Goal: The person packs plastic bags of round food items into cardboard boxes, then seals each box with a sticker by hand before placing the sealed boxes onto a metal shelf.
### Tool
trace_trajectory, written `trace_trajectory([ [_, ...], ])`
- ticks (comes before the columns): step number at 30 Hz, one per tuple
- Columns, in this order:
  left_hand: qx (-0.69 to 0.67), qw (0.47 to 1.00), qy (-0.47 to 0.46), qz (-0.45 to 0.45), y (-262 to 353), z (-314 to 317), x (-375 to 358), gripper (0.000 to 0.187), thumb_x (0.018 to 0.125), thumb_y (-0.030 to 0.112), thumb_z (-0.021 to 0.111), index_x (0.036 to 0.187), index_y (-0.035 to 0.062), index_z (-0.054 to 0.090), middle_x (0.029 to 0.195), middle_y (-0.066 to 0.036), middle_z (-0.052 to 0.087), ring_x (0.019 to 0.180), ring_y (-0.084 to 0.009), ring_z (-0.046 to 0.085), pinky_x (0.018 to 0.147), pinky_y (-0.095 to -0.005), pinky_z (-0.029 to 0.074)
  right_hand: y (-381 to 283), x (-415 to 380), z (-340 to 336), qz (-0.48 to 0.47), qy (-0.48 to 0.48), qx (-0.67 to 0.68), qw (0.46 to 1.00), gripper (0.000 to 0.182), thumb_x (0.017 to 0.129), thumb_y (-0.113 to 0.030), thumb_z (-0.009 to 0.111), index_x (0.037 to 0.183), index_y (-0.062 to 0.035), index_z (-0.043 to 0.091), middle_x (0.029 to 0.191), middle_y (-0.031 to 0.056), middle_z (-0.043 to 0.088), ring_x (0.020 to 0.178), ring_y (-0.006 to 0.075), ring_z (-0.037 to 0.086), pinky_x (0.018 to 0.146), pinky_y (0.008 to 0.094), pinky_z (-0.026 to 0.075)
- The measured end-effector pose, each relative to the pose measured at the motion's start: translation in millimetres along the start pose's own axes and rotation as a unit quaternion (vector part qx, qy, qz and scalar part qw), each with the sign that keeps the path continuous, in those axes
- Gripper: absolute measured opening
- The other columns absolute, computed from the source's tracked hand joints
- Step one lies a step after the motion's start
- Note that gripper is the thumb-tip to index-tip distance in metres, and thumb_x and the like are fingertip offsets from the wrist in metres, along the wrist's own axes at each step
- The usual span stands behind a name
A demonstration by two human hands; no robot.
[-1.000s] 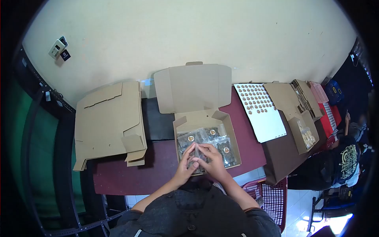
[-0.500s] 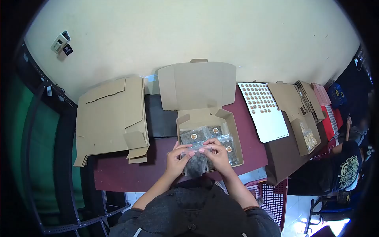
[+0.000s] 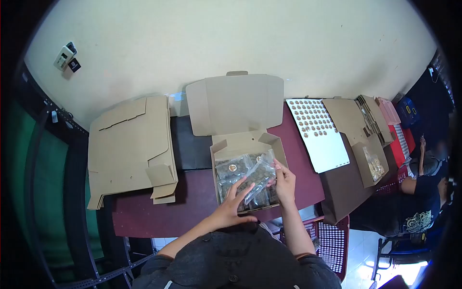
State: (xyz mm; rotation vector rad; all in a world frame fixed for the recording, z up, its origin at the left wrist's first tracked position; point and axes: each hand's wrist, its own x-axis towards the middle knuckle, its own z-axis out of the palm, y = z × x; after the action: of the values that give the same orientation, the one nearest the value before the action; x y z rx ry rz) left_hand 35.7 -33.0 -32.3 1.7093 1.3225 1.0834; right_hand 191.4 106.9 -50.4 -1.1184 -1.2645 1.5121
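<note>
A clear plastic zip bag with dark contents is tilted above the open cardboard box. My right hand pinches the bag's right edge near the top. My left hand is at the bag's lower left side, fingers stretched out and thumb spread away, the fingertips at or against the plastic. Beneath, several similar bags lie in the box, one with a round orange-brown sticker facing up. The held bag partly covers the others.
Folded cardboard boxes are stacked at the left. To the right lie a white sticker sheet and an open box of small clear packets. A red basket stands below the table edge. Another person is at the far right.
Both hands held the bag's top edge together before. Now the bag is turned to a slant, my right hand has moved right with its edge, and my left hand has let go and spread.
</note>
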Motion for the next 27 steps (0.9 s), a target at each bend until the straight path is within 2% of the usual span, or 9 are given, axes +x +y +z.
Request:
trace_trajectory([
  [4,0.15,0.988,0.028,0.01,-35,15,10,0.063,0.078,0.02,0.069,0.134,0.0152,0.04,0.141,-0.017,0.026,0.126,-0.0414,0.03,0.102,-0.0458,0.031,9,8,-4,0.055,0.023,0.043,0.997,0.032,0.095,-0.018,0.046,0.12,0.0003,0.053,0.096,0.0101,0.062,0.05,0.009,0.053,0.046,0.0208,0.047],
  [6,-0.007,0.997,0.071,-0.027,-54,16,16,0.049,0.083,0.018,0.063,0.128,0.0155,0.045,0.134,-0.015,0.038,0.119,-0.0375,0.041,0.096,-0.0443,0.038,4,12,-11,0.098,-0.02,0.044,0.994,0.032,0.094,-0.02,0.047,0.12,-0.0036,0.054,0.095,0.0074,0.058,0.056,0.0094,0.055,0.049,0.0211,0.047],
  [8,-0.119,0.984,0.096,-0.088,-63,14,30,0.04,0.089,0.022,0.056,0.128,0.0164,0.045,0.13,-0.015,0.043,0.112,-0.0324,0.049,0.085,-0.0434,0.048,39,35,-27,0.016,0.005,-0.028,0.999,0.024,0.093,-0.021,0.05,0.111,-0.0087,0.059,0.088,0.0084,0.057,0.067,0.0098,0.055,0.055,0.0215,0.045],
  [10,-0.437,0.85,0.077,-0.284,-76,1,42,0.041,0.093,0.029,0.049,0.131,0.0165,0.039,0.132,-0.015,0.041,0.11,-0.0289,0.05,0.074,-0.0402,0.054,60,53,-47,-0.351,0.062,-0.417,0.836,0.017,0.092,-0.02,0.052,0.101,-0.007,0.059,0.09,0.0064,0.057,0.077,0.0085,0.055,0.058,0.0217,0.045],
  [12,-0.44,0.855,0.047,-0.271,-88,0,52,0.045,0.095,0.034,0.044,0.135,0.0181,0.032,0.131,-0.015,0.04,0.114,-0.0298,0.047,0.073,-0.0401,0.056,64,64,-52,-0.299,0.009,-0.299,0.906,0.01,0.091,-0.015,0.053,0.094,-0.0052,0.054,0.085,0.0044,0.057,0.072,0.0092,0.056,0.056,0.0219,0.044],
  [14,-0.388,0.86,0.143,-0.299,-93,5,60,0.048,0.095,0.034,0.045,0.137,0.0197,0.028,0.131,-0.013,0.041,0.118,-0.0297,0.042,0.079,-0.0438,0.053,38,66,-46,-0.028,-0.066,0.013,0.997,0.008,0.092,-0.011,0.052,0.095,-0.0039,0.051,0.08,0.0037,0.058,0.068,0.0101,0.056,0.056,0.0218,0.044],
  [22,-0.194,0.914,0.323,-0.15,-154,-15,41,0.037,0.098,0.031,0.037,0.12,0.0035,0.049,0.121,-0.012,0.05,0.116,-0.0199,0.044,0.1,-0.0316,0.033,102,139,-47,-0.066,-0.009,-0.018,0.998,0.005,0.093,-0.009,0.049,0.092,-0.0042,0.05,0.075,0.0015,0.059,0.064,0.0057,0.054,0.055,0.019,0.042],
  [24,-0.177,0.906,0.344,-0.171,-143,-26,37,0.034,0.098,0.026,0.039,0.118,0.0013,0.049,0.12,-0.012,0.05,0.115,-0.0205,0.046,0.1,-0.0322,0.033,115,142,-50,-0.059,-0.02,-0.077,0.995,0.009,0.089,-0.008,0.053,0.097,-0.0034,0.052,0.077,0.0068,0.061,0.066,0.0141,0.058,0.06,0.0262,0.046],
  [27,-0.139,0.889,0.396,-0.183,-155,-38,30,0.026,0.093,0.01,0.043,0.117,0.0021,0.05,0.119,-0.011,0.05,0.112,-0.0207,0.047,0.1,-0.0319,0.033,94,131,-34,-0.246,0.064,-0.446,0.858,0.032,0.077,-0.008,0.059,0.109,-0.004,0.055,0.095,0.0171,0.059,0.092,0.0358,0.054,0.086,0.043,0.042],
])
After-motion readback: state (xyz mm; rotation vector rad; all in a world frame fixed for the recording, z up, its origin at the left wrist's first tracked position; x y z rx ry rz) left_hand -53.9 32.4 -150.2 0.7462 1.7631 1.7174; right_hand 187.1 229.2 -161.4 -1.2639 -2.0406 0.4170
